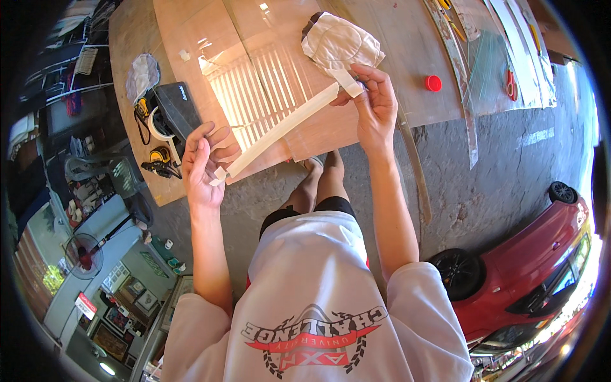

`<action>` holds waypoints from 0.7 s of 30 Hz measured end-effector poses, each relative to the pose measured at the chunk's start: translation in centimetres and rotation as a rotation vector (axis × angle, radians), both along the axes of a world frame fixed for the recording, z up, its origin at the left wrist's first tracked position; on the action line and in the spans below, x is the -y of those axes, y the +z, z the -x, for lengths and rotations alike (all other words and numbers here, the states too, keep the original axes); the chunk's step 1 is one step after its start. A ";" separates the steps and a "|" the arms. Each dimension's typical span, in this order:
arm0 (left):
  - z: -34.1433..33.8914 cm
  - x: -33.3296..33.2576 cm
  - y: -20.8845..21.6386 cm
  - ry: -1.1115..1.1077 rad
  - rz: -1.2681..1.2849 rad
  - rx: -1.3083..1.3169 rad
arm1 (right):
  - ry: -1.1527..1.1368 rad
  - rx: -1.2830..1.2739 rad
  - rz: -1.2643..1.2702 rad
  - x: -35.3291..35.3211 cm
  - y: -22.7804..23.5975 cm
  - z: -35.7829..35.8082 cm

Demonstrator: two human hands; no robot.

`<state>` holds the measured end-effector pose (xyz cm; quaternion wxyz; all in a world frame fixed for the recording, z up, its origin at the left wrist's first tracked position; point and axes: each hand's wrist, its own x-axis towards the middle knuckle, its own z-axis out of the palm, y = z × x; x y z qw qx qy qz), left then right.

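A long cream strip of masking tape (286,128) is stretched slantwise between my hands, above the near edge of the wooden table. My left hand (205,162) is at its lower left end, where a short bent piece shows beside the palm; the fingers curl loosely there. At the upper right end, my right hand (374,105) pinches the strip between thumb and fingers, and a folded-over flap sticks out above the thumb. Just beyond the right hand lies a white and dark cloth item (340,41), possibly a cap.
On the wooden table (184,32), left, are a black case (179,105), a tape roll (160,123) and yellow-black tape measures (160,155). Right are a red cap (433,83), red-handled scissors (511,86) and long flat strips (455,63). A red car (528,274) stands right.
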<state>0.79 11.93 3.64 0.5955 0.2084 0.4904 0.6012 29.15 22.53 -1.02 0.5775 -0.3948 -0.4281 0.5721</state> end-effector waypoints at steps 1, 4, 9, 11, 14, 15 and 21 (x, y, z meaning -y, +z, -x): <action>-0.1 -0.1 0.1 0.011 0.002 -0.001 | -0.013 0.001 0.011 -0.1 0.0 0.0; -0.2 -0.2 0.2 0.004 -0.004 0.010 | -0.015 -0.042 0.023 -0.3 -0.2 0.1; -0.4 -0.1 0.2 0.040 0.026 -0.014 | -0.005 -0.085 0.032 -0.4 -0.3 -0.1; -0.4 0.0 0.2 0.041 0.031 -0.010 | -0.013 -0.080 0.053 -0.3 -0.3 -0.1; -0.4 0.1 0.3 0.030 0.038 -0.013 | -0.033 -0.105 0.074 -0.2 -0.4 0.0; -0.4 0.1 0.4 0.027 0.042 -0.023 | -0.035 -0.129 0.083 -0.1 -0.4 0.1; -0.7 0.2 0.5 0.051 0.067 -0.068 | -0.027 -0.211 0.045 -0.2 -0.8 0.2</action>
